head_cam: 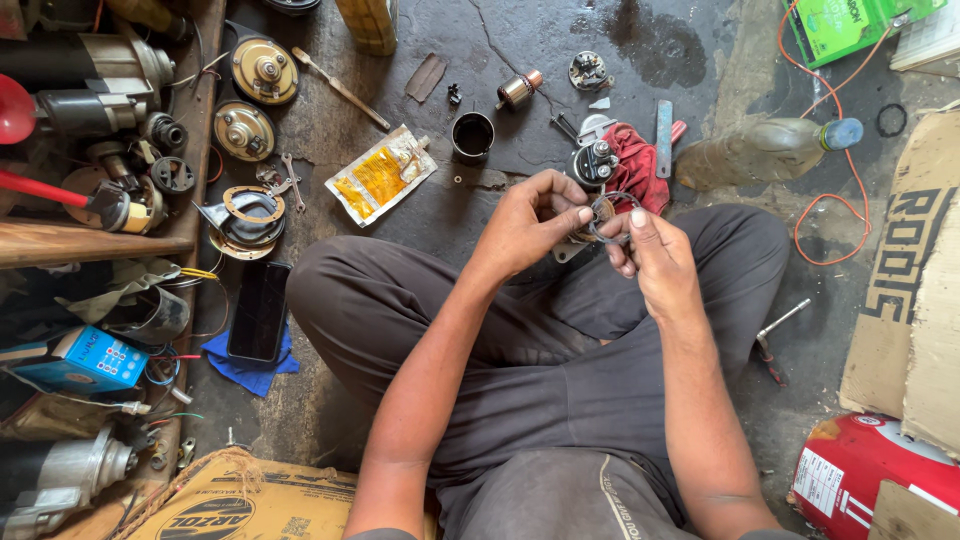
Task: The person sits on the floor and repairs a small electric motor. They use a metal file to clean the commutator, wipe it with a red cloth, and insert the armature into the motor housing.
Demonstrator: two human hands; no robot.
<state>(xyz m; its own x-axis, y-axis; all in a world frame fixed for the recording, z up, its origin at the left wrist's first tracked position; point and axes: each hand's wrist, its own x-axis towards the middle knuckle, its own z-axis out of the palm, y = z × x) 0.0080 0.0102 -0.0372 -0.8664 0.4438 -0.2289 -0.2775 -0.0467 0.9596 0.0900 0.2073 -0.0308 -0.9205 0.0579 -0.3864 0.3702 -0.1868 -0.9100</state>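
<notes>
Here, seen from above, a person sits cross-legged on a stained concrete floor [520, 40] with both hands raised over the lap. The left hand [530, 225] is curled around a small round metal part [590, 222], its thumb pressed against the rim. The right hand [650, 255] meets it from the other side, pinching a thin dark ring [610, 235] between thumb and forefinger, right against the part (how much of the part the fingers cover cannot be told).

Just beyond the hands, towards the far edge of the floor, a red rag [635, 165] lies with a dark motor piece [595, 165] resting on it. A short black cylinder [472, 135] stands upright nearby, and a yellow foil pouch [380, 175] lies to its left. A clear plastic bottle [765, 150] lies on its side to the right, with an orange wire [835, 215] looping past it. A black phone [260, 310] rests on a blue cloth [245, 372] beside the person's left knee. Round metal covers [263, 70] sit by the floor's left edge, against a wooden shelf [90, 243] crowded with motor parts.
</notes>
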